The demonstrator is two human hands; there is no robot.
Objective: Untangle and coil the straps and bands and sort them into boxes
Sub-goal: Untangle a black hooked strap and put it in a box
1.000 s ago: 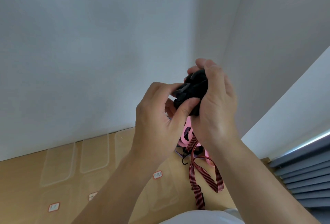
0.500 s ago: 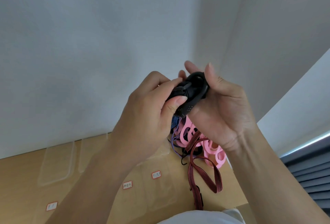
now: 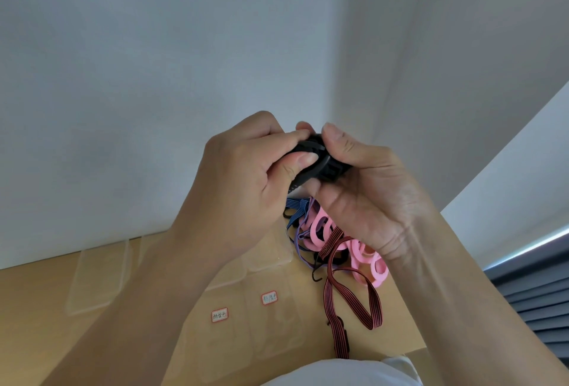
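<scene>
A coiled black strap is held up in front of the wall between both hands. My left hand pinches its left side with thumb and fingers. My right hand cups the coil from the right, thumb on top. Below on the wooden table lies a tangle: pink bands, a red-and-black striped strap, a blue striped strap and a thin purple cord. Much of the black coil is hidden by my fingers.
Several clear plastic boxes stand on the table, one at the back left, others with red-bordered labels nearer me. A white wall rises behind. Grey slats are at the right edge.
Both hands have turned the black coil: my right palm now faces me with the thumb on top, and my left thumb has shifted onto the coil's left side. The view has tilted down slightly.
</scene>
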